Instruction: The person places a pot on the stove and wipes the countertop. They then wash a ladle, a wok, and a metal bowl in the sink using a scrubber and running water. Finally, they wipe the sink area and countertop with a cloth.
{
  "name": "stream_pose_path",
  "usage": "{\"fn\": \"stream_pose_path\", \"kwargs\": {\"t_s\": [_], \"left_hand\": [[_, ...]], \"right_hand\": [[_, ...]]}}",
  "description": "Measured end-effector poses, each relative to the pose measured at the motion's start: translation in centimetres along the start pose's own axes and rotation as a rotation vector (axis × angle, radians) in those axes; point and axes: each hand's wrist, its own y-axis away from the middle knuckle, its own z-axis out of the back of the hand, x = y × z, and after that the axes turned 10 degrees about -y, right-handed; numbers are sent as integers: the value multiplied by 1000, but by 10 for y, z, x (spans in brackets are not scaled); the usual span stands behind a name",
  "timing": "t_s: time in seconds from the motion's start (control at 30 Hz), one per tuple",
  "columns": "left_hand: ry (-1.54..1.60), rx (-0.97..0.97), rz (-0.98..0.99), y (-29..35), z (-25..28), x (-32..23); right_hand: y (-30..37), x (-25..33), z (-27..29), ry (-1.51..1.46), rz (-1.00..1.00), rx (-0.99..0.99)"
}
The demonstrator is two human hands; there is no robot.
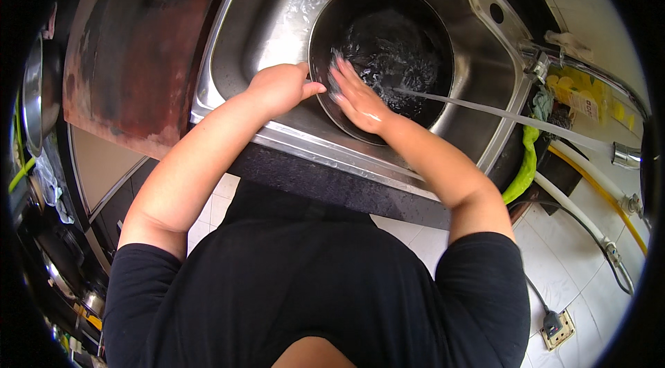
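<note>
Pan (324, 34) in sink (277, 28), tap (627, 155) angled so stream (485, 108) lands inside. Left hand (282, 89) pinches pan's left edge, seemingly for steadiness. Right hand (360, 101) flat inside, fingers extended, apparently empty, though blur hides tips.

glare whitens the sink (284, 21); right hand (357, 98) motion-blurred; edges bend toward black corners.

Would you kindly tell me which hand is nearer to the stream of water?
Right. The right hand is inside the dark pan, just left of where the stream of water lands; the left hand is farther left, at the pan's rim.
</note>
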Motion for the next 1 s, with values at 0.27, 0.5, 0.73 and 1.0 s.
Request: {"fn": "stream_pose_path", "kwargs": {"t_s": [0.27,0.5,0.73,1.0], "left_hand": [[-18,32,14,0,8,-8],[-40,10,33,1,8,-6],[-65,-91,-25,-2,3,-3],[-47,-108,92,1,13,-11]], "right_hand": [[22,-88,143,1269,-195,105],[95,-53,103,609,-347,269],[-9,60,2,-567,-328,19],[58,12,34,-42,-394,383]]}}
